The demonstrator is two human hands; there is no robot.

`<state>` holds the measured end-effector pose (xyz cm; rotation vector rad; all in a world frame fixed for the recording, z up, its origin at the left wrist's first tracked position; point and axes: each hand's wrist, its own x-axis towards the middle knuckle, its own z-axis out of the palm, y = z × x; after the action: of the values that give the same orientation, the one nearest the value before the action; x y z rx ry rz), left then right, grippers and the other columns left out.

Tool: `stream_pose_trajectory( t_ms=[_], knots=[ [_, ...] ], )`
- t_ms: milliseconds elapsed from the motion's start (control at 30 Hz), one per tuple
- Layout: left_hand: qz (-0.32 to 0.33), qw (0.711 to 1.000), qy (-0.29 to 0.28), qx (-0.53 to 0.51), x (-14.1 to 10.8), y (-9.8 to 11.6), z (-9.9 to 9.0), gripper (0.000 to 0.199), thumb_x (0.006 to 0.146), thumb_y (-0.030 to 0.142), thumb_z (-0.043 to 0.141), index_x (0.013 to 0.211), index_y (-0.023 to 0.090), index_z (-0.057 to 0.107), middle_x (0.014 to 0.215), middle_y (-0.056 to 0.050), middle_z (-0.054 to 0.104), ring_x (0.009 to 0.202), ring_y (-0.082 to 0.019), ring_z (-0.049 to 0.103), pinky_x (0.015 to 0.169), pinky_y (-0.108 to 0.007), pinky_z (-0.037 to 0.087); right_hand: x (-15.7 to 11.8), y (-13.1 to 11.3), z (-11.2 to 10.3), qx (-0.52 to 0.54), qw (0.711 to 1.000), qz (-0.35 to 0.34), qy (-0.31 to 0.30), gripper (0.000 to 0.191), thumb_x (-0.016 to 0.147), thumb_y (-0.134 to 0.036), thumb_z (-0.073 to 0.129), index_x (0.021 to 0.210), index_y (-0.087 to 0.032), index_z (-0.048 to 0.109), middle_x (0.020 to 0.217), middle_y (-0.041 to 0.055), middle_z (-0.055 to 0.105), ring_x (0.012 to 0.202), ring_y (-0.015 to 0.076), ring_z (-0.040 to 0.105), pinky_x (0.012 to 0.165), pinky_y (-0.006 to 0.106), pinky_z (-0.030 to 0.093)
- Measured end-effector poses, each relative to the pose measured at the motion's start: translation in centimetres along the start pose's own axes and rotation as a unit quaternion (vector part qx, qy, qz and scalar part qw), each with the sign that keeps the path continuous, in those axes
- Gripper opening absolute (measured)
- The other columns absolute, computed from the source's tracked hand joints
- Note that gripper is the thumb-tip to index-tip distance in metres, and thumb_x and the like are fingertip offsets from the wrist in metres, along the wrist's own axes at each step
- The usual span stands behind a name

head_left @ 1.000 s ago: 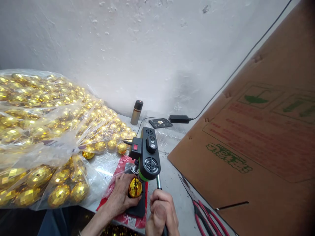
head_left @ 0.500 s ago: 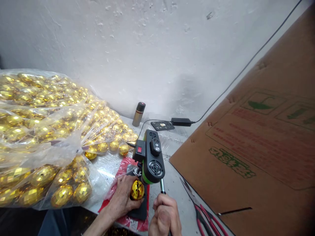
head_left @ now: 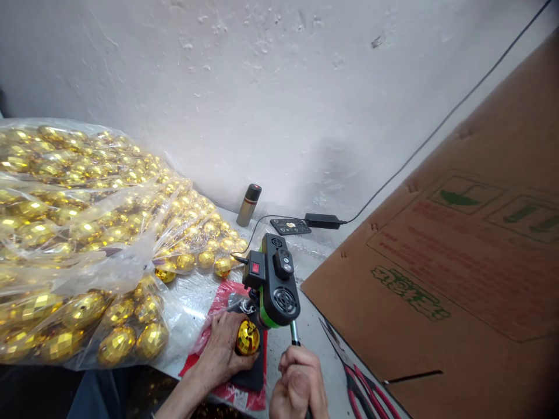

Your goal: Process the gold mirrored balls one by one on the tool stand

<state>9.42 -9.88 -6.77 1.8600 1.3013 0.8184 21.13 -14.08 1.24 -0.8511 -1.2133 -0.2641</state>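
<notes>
A shiny gold faceted ball ornament (head_left: pixel 248 337) sits in the grip of my left hand (head_left: pixel 225 343), thumb in front and fingers behind it. Beneath it is a dark pad (head_left: pixel 248 379) on a red plastic sheet (head_left: pixel 192 361). Beside the ball stands a small black and green machine (head_left: pixel 279 279) with round vents and a red switch. A metal lever (head_left: pixel 294 331) comes out from under the machine, and my right hand (head_left: pixel 299 381) is wrapped round its handle. The machine's head hides what lies below it.
Clear plastic bags (head_left: pixel 105 273) full of gold balls fill the left. A large cardboard box (head_left: pixel 437 262) leans at the right, with red-handled shears (head_left: pixel 362 384) beside it. Behind the machine are a bottle (head_left: pixel 248 205), a phone (head_left: pixel 290 226) and a black power adapter (head_left: pixel 324 221) with its cable.
The whole view has shifted slightly. Both hands keep their holds, on the gold ball and on the lever handle; little else differs.
</notes>
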Motion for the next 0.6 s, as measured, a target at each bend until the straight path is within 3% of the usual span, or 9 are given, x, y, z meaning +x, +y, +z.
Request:
stream_pose_trajectory(
  t_ms=[200, 367, 500, 600],
  knots=[
    [0.004, 1.0, -0.001, 0.002, 0.0, 0.1, 0.2, 0.058, 0.073, 0.028, 0.086, 0.13, 0.024, 0.072, 0.126, -0.012, 0.078, 0.121, -0.041, 0.066, 0.111, -0.057, 0.048, -2.8, 0.7, 0.2, -0.058, 0.998, 0.011, 0.02, 0.042, 0.111, -0.02, 0.05, 0.07, -0.023, 0.047, 0.074, -0.0027, 0.055, 0.063, 0.0114, 0.05, 0.062, 0.027, 0.039],
    [0.012, 1.0, 0.002, 0.005, 0.0, -0.1, 0.2, 0.057, 0.074, 0.028, 0.086, 0.13, 0.024, 0.072, 0.126, -0.011, 0.077, 0.124, -0.042, 0.066, 0.112, -0.057, 0.047, -4.2, 2.2, 0.0, -0.023, 0.999, -0.024, -0.014, 0.041, 0.113, -0.02, 0.048, 0.073, -0.023, 0.047, 0.078, -0.0031, 0.057, 0.064, 0.0107, 0.053, 0.065, 0.026, 0.046],
    [0.019, 1.0, 0.004, 0.007, 0.2, -0.1, 0.3, 0.058, 0.074, 0.027, 0.088, 0.13, 0.024, 0.072, 0.127, -0.011, 0.078, 0.123, -0.041, 0.067, 0.112, -0.058, 0.049, -1.8, 0.7, -0.7, -0.019, 0.999, -0.005, -0.044, 0.042, 0.113, -0.022, 0.05, 0.072, -0.023, 0.049, 0.074, -0.0026, 0.057, 0.058, 0.0106, 0.051, 0.056, 0.026, 0.041],
    [0.018, 1.0, 0.0, 0.011, 0.0, -0.2, 0.3, 0.06, 0.075, 0.024, 0.088, 0.133, 0.023, 0.072, 0.129, -0.012, 0.077, 0.125, -0.041, 0.067, 0.112, -0.059, 0.051, 2.0, -2.2, -0.9, -0.018, 0.991, 0.121, -0.051, 0.045, 0.113, -0.024, 0.054, 0.068, -0.023, 0.047, 0.072, -0.0017, 0.056, 0.057, 0.0106, 0.047, 0.054, 0.028, 0.033]
  ],
)
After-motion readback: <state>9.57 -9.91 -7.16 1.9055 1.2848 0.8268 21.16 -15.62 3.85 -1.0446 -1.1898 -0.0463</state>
